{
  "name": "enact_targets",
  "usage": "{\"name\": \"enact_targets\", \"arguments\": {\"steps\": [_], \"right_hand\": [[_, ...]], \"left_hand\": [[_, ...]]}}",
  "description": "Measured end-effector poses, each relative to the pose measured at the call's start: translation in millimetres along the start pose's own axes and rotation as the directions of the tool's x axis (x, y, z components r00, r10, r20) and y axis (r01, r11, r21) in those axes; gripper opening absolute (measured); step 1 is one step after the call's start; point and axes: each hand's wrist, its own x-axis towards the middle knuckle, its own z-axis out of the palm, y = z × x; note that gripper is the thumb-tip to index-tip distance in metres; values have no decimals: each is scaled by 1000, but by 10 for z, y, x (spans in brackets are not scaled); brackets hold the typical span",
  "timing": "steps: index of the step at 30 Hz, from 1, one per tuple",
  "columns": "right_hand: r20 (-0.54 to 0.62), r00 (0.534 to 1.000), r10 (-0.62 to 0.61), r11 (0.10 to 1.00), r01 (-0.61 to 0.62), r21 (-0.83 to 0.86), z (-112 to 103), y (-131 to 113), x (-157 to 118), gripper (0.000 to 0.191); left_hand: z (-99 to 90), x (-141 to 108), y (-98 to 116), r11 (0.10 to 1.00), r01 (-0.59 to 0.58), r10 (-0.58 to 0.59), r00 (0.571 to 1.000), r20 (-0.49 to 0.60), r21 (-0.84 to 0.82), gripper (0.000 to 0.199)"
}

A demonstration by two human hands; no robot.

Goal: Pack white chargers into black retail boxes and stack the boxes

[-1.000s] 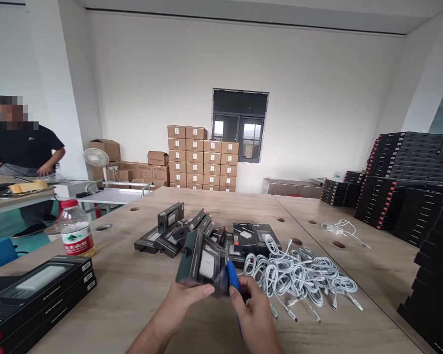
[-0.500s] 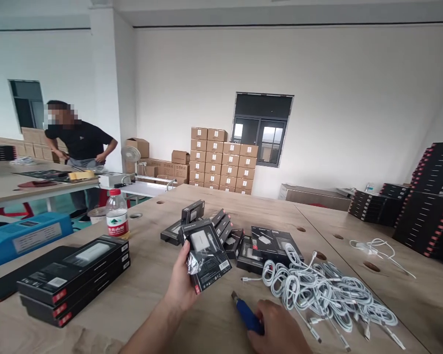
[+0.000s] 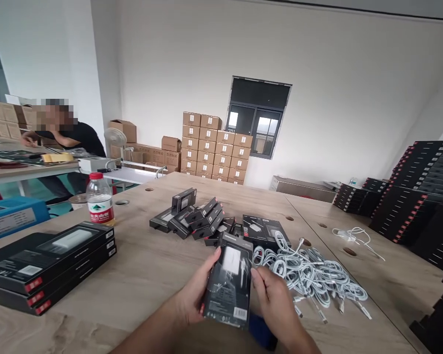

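Observation:
A black box (image 3: 227,290) with a white item pictured on its front is tilted up in my left hand (image 3: 195,294), whose fingers are closed round its left side. Clear film glints on the box. My right hand (image 3: 278,300) is closed at the box's right edge, with thumb and forefinger pressed against it. Below that hand, a blue-handled tool (image 3: 263,335) is partly hidden by the box and the hand. Coiled white cables (image 3: 317,275) lie in a heap to the right. Several similar black boxes (image 3: 203,216) are piled just beyond my hands.
At the left are a stack of black boxes (image 3: 51,260), a red-capped bottle (image 3: 100,201) and a blue case (image 3: 15,216). Tall stacks of black boxes (image 3: 402,211) stand at the right. A person in black (image 3: 90,140) leans over another table (image 3: 33,169).
The box has moved right and is more upright. My right hand has risen from beside the blue tool to the box's edge. The view has shifted; the other person leans lower.

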Motion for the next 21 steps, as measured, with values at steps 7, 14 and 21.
{"name": "enact_targets", "arguments": {"steps": [7, 14, 21], "right_hand": [[-360, 925, 123, 984, -161, -78, -374, 241, 172, 50], [-252, 941, 224, 973, -202, 111, -152, 286, 203, 50], [-205, 934, 293, 942, -246, 227, -73, 314, 205, 41]], "left_hand": [[-216, -17, -239, 969, 117, -168, 959, 229, 218, 36], [36, -146, -243, 948, 120, -266, 807, 528, 294, 64], [74, -104, -299, 857, 45, -329, 813, 480, 513, 55]]}}
